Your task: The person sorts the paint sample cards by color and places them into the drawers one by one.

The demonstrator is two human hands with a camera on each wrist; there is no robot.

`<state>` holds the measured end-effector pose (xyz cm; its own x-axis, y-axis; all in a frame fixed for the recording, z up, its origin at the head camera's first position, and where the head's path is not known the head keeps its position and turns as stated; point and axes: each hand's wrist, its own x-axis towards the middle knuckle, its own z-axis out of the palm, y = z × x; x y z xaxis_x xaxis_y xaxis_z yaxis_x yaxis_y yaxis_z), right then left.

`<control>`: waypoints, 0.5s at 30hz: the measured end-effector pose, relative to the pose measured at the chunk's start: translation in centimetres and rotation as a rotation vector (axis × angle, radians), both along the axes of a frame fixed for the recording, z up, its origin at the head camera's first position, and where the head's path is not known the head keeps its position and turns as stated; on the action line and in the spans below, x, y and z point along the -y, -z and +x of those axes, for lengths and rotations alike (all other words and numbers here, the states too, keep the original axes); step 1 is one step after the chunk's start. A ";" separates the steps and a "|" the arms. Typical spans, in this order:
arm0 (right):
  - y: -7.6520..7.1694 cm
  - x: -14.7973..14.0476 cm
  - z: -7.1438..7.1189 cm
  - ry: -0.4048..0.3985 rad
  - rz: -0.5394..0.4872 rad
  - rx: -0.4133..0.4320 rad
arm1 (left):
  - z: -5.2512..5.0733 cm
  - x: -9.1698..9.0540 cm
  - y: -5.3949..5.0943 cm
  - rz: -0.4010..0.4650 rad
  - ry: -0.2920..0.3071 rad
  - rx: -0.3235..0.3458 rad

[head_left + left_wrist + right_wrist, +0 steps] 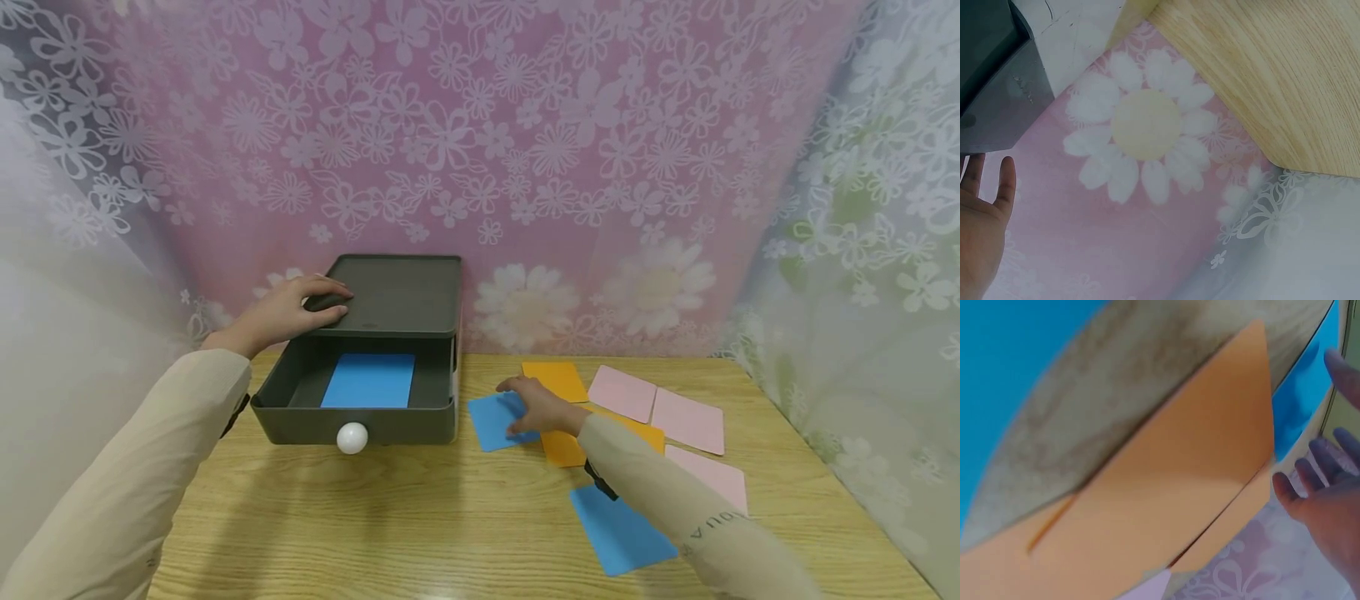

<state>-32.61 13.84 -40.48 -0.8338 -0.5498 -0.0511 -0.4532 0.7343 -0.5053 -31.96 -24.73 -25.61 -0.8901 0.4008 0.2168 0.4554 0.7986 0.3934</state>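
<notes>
My left hand [279,315] rests at the left edge of the dark grey drawer box's top [401,296]. Its fingers lie on the top, and the left wrist view shows fingers [1005,190] against the box's side [1007,100]. The drawer [408,427] is pulled out, with a white round knob [352,437] in front and a blue card [367,382] lying inside. Over another blue card [489,423], right of the drawer, my right hand [546,408] is spread with thumb and fingers apart. Whether its fingertips touch that card I cannot tell.
Orange cards [557,381] lie around and under the right forearm. Several pink cards [688,419] are farther right. Nearer the front is a third blue card [622,533]. Flowered cloth [525,167] hangs behind the wooden table [360,533] and along its sides.
</notes>
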 end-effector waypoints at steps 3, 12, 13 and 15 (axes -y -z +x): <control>0.0 0.0 -0.4 -0.015 0.043 0.029 | 0.0 0.1 0.0 -0.002 0.001 -0.001; -0.2 0.1 -1.4 -0.018 0.163 0.073 | -0.2 0.0 0.1 -0.004 -0.005 0.002; -0.2 0.2 -1.4 -0.021 0.171 0.067 | -0.2 0.0 0.1 -0.003 -0.006 0.000; -0.3 0.3 -1.5 -0.028 0.181 0.054 | -0.2 0.1 0.1 -0.003 -0.007 0.002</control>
<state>-34.09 13.57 -40.13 -0.8116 -0.5507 -0.1950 -0.4509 0.8027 -0.3904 -32.18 -24.78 -25.70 -0.8935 0.3948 0.2140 0.4487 0.8032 0.3919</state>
